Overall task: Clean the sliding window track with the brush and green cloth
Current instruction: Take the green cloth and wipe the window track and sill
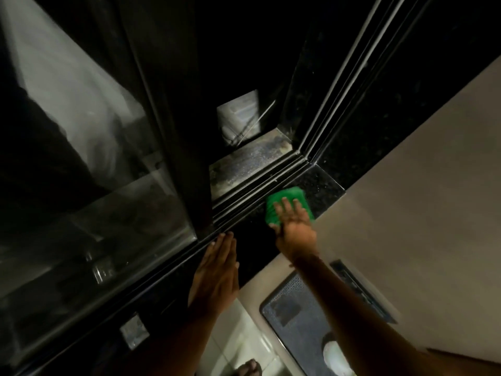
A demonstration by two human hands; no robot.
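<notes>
Right hand [294, 226], nearer to the window track [257, 189], presses flat the green cloth [287, 202] on the dark sill just beside its grooves, while left hand [217, 270] rests open, holding nothing

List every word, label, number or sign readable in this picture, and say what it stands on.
None can be read.
Green cloth under the right hand: no print shows.
Window track and glass pane: bare, only reflections.
Small plate below the sill: too dark and blurred to tell.
Dark mat on the floor: texture only, no lettering.
</notes>
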